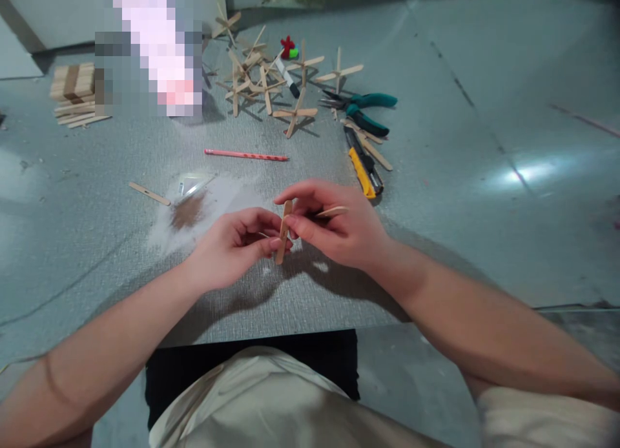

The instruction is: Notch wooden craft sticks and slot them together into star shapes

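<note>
In front of my body, both hands meet at an upright wooden craft stick [284,234]. My left hand [232,244] is closed, with its thumb and fingers pinching the lower part of that stick. My right hand [334,225] grips the same stick higher up between thumb and fingers. A second craft stick [333,212] pokes out of my right hand toward the right; whether it touches the upright one is hidden by the fingers. A loose craft stick [149,193] with a short dark slit lies left of a brown dust pile [188,212] on white paper [230,188].
Beyond my hands lie a red pencil [246,155], a yellow utility knife [361,170] and green-handled pliers [365,109]. Several crossed-stick pieces [295,113] stand farther back near a marker [287,78]. A bundle of sticks [73,83] sits at the left. A clear triangular ruler [192,186] overlaps the paper.
</note>
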The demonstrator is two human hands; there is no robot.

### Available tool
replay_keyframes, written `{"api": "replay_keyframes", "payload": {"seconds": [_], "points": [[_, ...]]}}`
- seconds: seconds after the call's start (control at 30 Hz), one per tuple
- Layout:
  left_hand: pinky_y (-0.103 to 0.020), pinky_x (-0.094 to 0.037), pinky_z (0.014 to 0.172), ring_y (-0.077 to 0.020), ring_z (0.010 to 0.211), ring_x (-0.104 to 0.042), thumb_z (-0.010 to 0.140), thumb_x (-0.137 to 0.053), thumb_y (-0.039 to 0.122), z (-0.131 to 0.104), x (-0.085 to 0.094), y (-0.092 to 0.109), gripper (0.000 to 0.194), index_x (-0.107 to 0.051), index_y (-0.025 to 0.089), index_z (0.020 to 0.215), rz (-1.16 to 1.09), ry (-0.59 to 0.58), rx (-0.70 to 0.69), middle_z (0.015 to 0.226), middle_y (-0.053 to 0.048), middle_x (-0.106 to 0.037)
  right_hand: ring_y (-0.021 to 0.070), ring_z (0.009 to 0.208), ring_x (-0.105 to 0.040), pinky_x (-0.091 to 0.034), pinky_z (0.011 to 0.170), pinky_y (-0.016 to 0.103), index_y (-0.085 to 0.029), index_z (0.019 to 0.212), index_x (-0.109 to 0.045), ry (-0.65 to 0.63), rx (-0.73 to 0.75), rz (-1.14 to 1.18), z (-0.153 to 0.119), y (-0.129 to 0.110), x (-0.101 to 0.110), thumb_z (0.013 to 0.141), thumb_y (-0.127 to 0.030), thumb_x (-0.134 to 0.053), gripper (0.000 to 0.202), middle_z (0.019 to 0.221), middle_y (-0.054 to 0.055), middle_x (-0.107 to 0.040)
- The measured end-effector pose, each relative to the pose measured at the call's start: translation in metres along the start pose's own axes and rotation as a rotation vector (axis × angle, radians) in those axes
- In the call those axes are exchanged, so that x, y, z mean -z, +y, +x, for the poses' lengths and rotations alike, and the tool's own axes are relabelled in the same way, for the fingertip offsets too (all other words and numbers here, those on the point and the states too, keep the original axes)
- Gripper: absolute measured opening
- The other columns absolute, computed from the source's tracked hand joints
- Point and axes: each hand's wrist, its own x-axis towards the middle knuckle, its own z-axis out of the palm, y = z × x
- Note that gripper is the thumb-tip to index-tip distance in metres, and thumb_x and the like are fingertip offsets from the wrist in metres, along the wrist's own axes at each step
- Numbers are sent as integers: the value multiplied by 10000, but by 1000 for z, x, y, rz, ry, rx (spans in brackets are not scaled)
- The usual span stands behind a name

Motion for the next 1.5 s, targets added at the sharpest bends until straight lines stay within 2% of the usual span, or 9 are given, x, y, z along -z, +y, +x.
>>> {"api": "replay_keyframes", "payload": {"seconds": [0.17,0.33,0.47,0.6,0.73,0.83,1.17,1.3,1.5], "points": [[-276,-597,690,-173,774,-756,858,-752,250,0,1,0,161,-746,179,1002,16,14,-5,840,-42,-782,134,697,-652,-532,664,295,-273,1123,-687,108,35,54,-2,3,0,1061,-346,-490,219,811,-9,-689],[-255,-625,668,-171,744,-777,794,-796,219,-1,-4,0,158,-741,173,935,-3,212,-48,834,-18,-767,206,870,-676,-554,792,383,-331,1194,-683,228,98,141,0,10,-4,1059,-477,-465,295,925,15,-702],[-252,-649,705,-171,782,-792,785,-766,154,-1,-6,2,117,-708,176,884,-11,322,-87,872,-19,-789,235,920,-650,-543,838,414,-308,1015,-724,371,200,109,-1,9,-6,1044,-542,-443,367,994,40,-682],[-259,-657,753,-175,843,-795,795,-759,144,0,-7,1,129,-687,192,890,34,355,-162,871,-19,-803,170,740,-620,-547,690,358,-289,991,-680,272,200,18,-5,1,-4,1055,-461,-454,291,993,37,-632],[-271,-652,746,-173,845,-784,805,-766,166,0,-7,-1,152,-696,196,936,101,378,-200,910,-27,-803,187,882,-677,-576,816,379,-283,977,-640,171,297,-229,-4,-4,-5,1003,-239,-538,114,960,23,-680],[-273,-652,767,-169,874,-780,805,-757,154,0,-8,-2,182,-706,204,972,96,370,-216,959,-27,-803,181,898,-680,-587,799,356,-289,983,-614,175,326,-326,-3,-3,-7,938,-164,-588,136,975,20,-679],[-283,-647,824,-171,897,-786,819,-763,179,-1,-8,-4,180,-702,186,989,96,364,-232,965,-30,-803,166,872,-697,-598,772,342,-278,984,-621,212,408,-411,-3,1,-10,913,-155,-619,143,982,23,-696],[-293,-637,866,-158,882,-782,869,-743,218,-3,-7,-9,177,-706,195,1041,155,345,-269,963,-30,-803,192,858,-698,-593,774,364,-327,917,-656,233,308,-389,-5,-4,-12,916,-210,-644,118,982,21,-716],[-266,-601,733,-142,779,-749,908,-704,220,-5,-6,-10,142,-732,218,1048,324,414,-302,872,-4,-787,184,684,-698,-583,640,359,-307,915,-724,276,225,-268,-8,-5,-14,896,-182,-662,141,784,-3,-745]]}}
